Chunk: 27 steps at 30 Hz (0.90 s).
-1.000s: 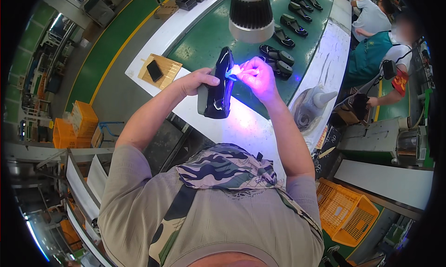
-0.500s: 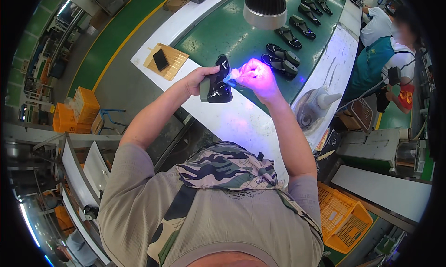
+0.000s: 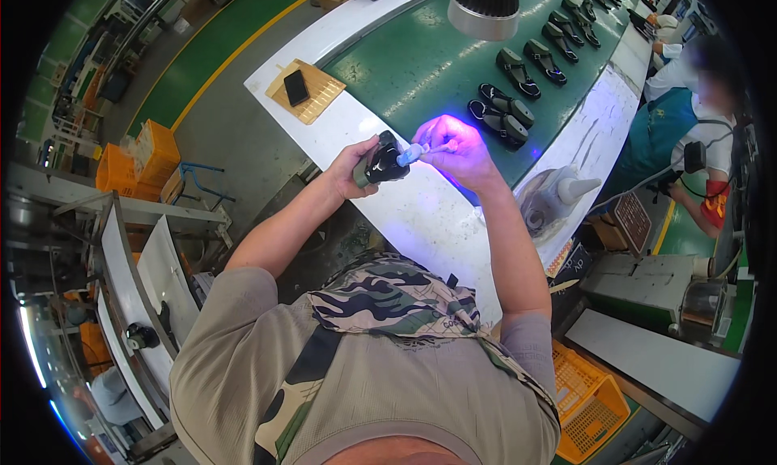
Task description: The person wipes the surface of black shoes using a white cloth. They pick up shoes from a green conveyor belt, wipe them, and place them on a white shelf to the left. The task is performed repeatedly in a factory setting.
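My left hand [image 3: 349,170] is closed around a glossy black shoe [image 3: 386,157] on a dull green form, held above the near edge of the white table rim. My right hand [image 3: 463,156] pinches a small slim tool with a pale blue end [image 3: 411,153]; it could be a brush, but its kind is unclear. The blue end touches or nearly touches the shoe's right side. Violet light falls on the right hand and washes out its fingers. Several black strapped shoes [image 3: 506,118] stand in a line on the green belt beyond.
A black lamp [image 3: 484,10] hangs over the belt. At left, a phone [image 3: 296,86] lies on a tan board [image 3: 330,82]. A white nozzle bottle [image 3: 573,189] stands in a round container at right. A co-worker [image 3: 674,121] sits across; a yellow crate [image 3: 595,408] is lower right.
The shoe has come down and tipped, its end now facing me more. My right hand has turned, and the blue end sits higher on the shoe. The belt's shoes appear shifted right as the view moved.
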Each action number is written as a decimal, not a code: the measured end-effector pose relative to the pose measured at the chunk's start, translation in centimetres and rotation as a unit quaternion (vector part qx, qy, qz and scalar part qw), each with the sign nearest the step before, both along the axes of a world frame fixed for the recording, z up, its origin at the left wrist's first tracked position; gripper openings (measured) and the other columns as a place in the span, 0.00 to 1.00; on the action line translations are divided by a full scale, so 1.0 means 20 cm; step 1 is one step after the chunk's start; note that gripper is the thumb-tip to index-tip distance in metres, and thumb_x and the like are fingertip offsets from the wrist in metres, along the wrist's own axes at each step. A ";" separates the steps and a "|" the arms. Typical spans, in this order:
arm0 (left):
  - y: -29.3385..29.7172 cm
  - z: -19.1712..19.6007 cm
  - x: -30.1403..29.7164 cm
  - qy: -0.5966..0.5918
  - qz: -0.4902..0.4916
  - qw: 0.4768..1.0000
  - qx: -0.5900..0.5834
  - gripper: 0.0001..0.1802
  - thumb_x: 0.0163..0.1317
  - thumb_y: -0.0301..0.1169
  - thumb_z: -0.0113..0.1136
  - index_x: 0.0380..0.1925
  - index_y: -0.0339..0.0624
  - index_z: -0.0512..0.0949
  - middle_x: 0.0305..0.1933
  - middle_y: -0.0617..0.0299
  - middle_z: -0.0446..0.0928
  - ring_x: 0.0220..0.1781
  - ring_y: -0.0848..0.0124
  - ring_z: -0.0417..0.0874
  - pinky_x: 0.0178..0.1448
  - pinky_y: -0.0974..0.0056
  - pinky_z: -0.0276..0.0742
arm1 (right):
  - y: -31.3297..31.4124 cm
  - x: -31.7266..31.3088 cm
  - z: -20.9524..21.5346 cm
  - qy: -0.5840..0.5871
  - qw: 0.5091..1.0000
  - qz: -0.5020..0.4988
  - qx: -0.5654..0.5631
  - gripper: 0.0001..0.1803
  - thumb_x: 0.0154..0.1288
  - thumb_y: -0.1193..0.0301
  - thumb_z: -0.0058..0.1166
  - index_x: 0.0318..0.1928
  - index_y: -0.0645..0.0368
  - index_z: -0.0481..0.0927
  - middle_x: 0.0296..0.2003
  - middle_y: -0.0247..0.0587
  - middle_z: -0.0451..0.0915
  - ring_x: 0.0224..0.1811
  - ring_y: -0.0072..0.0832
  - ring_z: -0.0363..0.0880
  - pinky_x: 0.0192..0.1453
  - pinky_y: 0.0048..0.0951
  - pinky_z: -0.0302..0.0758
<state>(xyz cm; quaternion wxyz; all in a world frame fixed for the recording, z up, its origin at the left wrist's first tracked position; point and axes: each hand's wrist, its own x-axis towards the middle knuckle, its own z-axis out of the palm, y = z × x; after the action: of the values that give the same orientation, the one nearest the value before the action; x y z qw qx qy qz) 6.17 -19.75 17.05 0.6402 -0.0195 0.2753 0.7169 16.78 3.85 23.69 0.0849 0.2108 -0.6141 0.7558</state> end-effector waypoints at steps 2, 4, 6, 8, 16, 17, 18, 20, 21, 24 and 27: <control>0.01 0.06 0.09 -0.007 0.066 0.996 -0.064 0.27 0.67 0.56 0.48 0.51 0.47 0.77 0.41 0.43 0.81 0.25 0.69 0.84 0.14 0.75 0.71 | 0.00 0.00 -0.01 0.002 1.000 0.009 0.012 0.12 0.54 0.81 0.64 0.29 0.57 0.71 0.40 0.41 0.77 0.43 0.23 0.74 0.45 0.25 0.72; 0.00 0.03 0.12 -0.030 0.100 0.993 -0.060 0.28 0.66 0.58 0.50 0.50 0.46 0.77 0.36 0.42 0.81 0.16 0.69 0.79 0.14 0.75 0.69 | -0.01 0.00 -0.02 -0.008 1.000 0.022 0.004 0.12 0.54 0.81 0.63 0.29 0.57 0.71 0.41 0.42 0.77 0.43 0.23 0.74 0.45 0.26 0.73; -0.03 -0.01 0.13 -0.048 0.105 0.993 -0.025 0.28 0.67 0.57 0.47 0.51 0.46 0.77 0.37 0.41 0.80 0.18 0.68 0.80 0.15 0.75 0.70 | -0.03 0.00 -0.01 -0.031 0.999 0.037 -0.023 0.12 0.55 0.81 0.63 0.29 0.57 0.71 0.42 0.42 0.77 0.43 0.24 0.74 0.46 0.26 0.73; -0.05 -0.03 0.15 -0.061 0.116 0.991 0.013 0.28 0.68 0.56 0.45 0.52 0.47 0.77 0.39 0.39 0.80 0.19 0.67 0.80 0.17 0.76 0.72 | -0.05 -0.02 -0.02 -0.021 0.999 0.043 -0.023 0.12 0.55 0.81 0.63 0.29 0.57 0.71 0.42 0.42 0.77 0.44 0.24 0.74 0.46 0.27 0.73; -0.14 0.00 0.16 -0.092 0.180 0.976 0.084 0.26 0.68 0.54 0.44 0.50 0.48 0.79 0.37 0.42 0.80 0.18 0.67 0.77 0.18 0.72 0.71 | -0.15 -0.13 -0.01 -0.029 0.999 0.031 -0.006 0.12 0.53 0.83 0.62 0.30 0.58 0.70 0.42 0.44 0.78 0.45 0.27 0.75 0.48 0.29 0.73; -0.16 0.02 0.16 -0.092 0.206 0.970 0.087 0.26 0.68 0.55 0.44 0.50 0.48 0.79 0.37 0.43 0.80 0.18 0.67 0.76 0.18 0.71 0.71 | -0.17 -0.15 -0.01 -0.026 0.999 0.028 0.006 0.12 0.53 0.83 0.62 0.30 0.58 0.70 0.42 0.44 0.78 0.46 0.27 0.75 0.49 0.30 0.73; -0.18 0.03 0.16 -0.093 0.234 0.964 0.091 0.26 0.68 0.55 0.44 0.49 0.48 0.79 0.37 0.44 0.80 0.18 0.67 0.76 0.18 0.71 0.71 | -0.19 -0.17 -0.01 -0.022 0.999 0.027 0.017 0.13 0.52 0.84 0.61 0.30 0.58 0.70 0.42 0.45 0.78 0.46 0.28 0.75 0.50 0.31 0.73; -0.24 0.04 0.12 -0.062 0.214 0.969 0.102 0.27 0.65 0.58 0.48 0.49 0.51 0.79 0.38 0.49 0.82 0.21 0.67 0.77 0.17 0.72 0.67 | -0.23 -0.20 -0.01 -0.043 0.999 -0.018 0.014 0.12 0.50 0.84 0.59 0.30 0.58 0.69 0.43 0.47 0.79 0.47 0.30 0.76 0.53 0.32 0.72; -0.28 0.07 0.10 -0.036 0.213 0.968 0.130 0.26 0.65 0.56 0.50 0.50 0.49 0.78 0.40 0.50 0.82 0.25 0.66 0.80 0.21 0.69 0.72 | -0.25 -0.21 -0.01 -0.064 0.997 -0.041 -0.005 0.12 0.50 0.84 0.59 0.30 0.58 0.69 0.43 0.48 0.79 0.47 0.31 0.76 0.54 0.31 0.72; -0.39 0.26 0.07 0.041 0.316 0.939 0.127 0.24 0.65 0.47 0.56 0.53 0.42 0.76 0.46 0.52 0.82 0.41 0.63 0.85 0.44 0.59 0.83 | -0.31 -0.30 -0.05 -0.076 0.992 -0.073 -0.064 0.12 0.52 0.86 0.56 0.30 0.59 0.67 0.43 0.54 0.78 0.45 0.34 0.78 0.51 0.33 0.75; -0.67 0.47 0.01 0.125 0.385 0.911 0.083 0.23 0.62 0.41 0.58 0.51 0.37 0.75 0.47 0.52 0.82 0.47 0.61 0.84 0.58 0.54 0.78 | -0.36 -0.38 -0.14 -0.108 0.990 -0.063 -0.070 0.13 0.54 0.87 0.55 0.30 0.59 0.67 0.46 0.56 0.76 0.46 0.33 0.78 0.55 0.35 0.74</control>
<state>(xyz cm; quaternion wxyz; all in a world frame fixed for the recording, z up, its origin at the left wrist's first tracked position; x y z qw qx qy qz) 6.34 -33.20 26.36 0.2743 0.0185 0.2639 0.9246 9.26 -3.36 20.83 0.0800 0.0825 -0.5774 0.8083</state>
